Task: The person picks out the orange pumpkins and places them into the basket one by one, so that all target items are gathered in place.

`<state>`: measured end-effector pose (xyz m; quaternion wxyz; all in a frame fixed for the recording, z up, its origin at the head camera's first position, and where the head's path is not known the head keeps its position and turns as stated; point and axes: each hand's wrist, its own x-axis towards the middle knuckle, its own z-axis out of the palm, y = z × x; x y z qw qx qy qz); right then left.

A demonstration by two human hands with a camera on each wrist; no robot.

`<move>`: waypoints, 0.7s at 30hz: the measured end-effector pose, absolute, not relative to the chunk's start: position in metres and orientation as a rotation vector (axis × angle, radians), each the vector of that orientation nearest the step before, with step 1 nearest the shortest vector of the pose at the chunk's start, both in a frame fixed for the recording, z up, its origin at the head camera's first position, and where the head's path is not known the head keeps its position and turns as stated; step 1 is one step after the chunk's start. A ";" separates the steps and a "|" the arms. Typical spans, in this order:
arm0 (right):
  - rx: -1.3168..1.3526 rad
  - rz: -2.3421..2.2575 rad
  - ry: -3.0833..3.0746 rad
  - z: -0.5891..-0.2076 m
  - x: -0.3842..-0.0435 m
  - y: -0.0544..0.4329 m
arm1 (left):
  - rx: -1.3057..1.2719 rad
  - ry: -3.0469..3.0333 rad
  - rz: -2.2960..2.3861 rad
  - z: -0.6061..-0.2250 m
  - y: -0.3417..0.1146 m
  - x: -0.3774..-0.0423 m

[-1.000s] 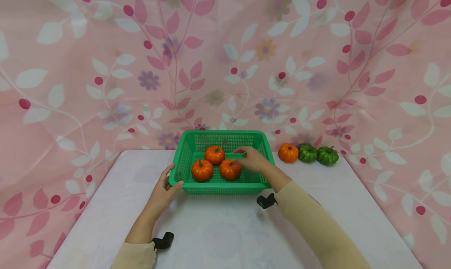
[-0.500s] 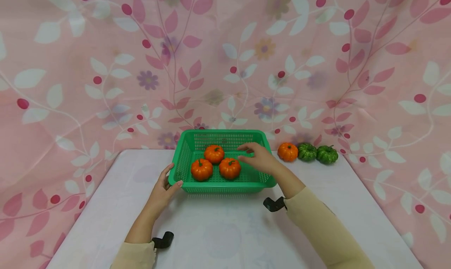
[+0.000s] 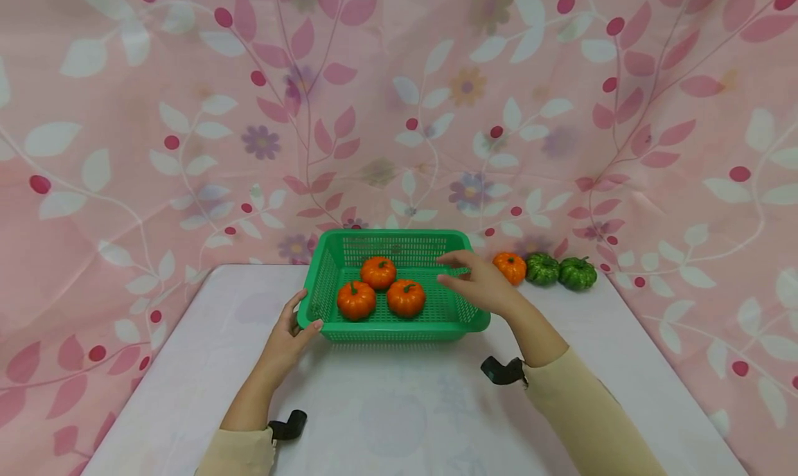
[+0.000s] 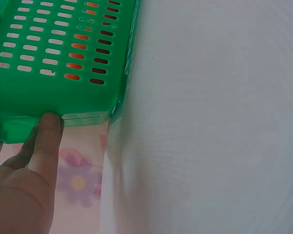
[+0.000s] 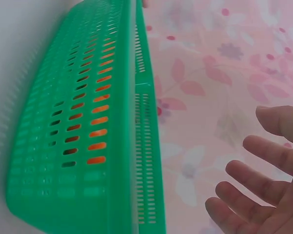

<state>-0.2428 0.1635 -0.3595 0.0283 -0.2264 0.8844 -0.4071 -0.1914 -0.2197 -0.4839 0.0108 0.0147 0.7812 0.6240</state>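
A green plastic basket (image 3: 399,328) stands on the table with three small orange pumpkins inside: one at the front left (image 3: 356,301), one at the back (image 3: 377,274) and one nearer the middle (image 3: 406,299). My left hand (image 3: 287,344) grips the basket's front left corner, thumb on the rim and fingers along the side. In the left wrist view its fingertips lie right at the rim. Over the basket's right side, my right hand (image 3: 483,285) holds nothing, its fingers spread and slightly bent. The right wrist view shows that hand (image 5: 263,180) apart from the basket wall (image 5: 119,204).
Right of the basket, at the table's back edge, an orange pumpkin (image 3: 510,268) sits in a row with two green ones, a nearer (image 3: 542,269) and a farther right (image 3: 578,274). A pink floral cloth (image 3: 399,116) hangs behind the white-covered table (image 3: 386,413).
My right hand has moved away from the pumpkin near the basket's middle, rightward to the basket's right side, its fingers spreading. The left hand and the basket have stayed in place.
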 end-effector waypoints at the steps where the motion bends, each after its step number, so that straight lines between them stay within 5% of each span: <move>1: -0.706 -1.267 2.729 -0.359 -0.242 0.165 | 0.046 2.438 1.948 -0.484 -0.220 -0.191; 21: -0.562 -1.395 2.886 -0.366 -0.225 0.214 | 0.039 2.447 1.944 -0.485 -0.219 -0.193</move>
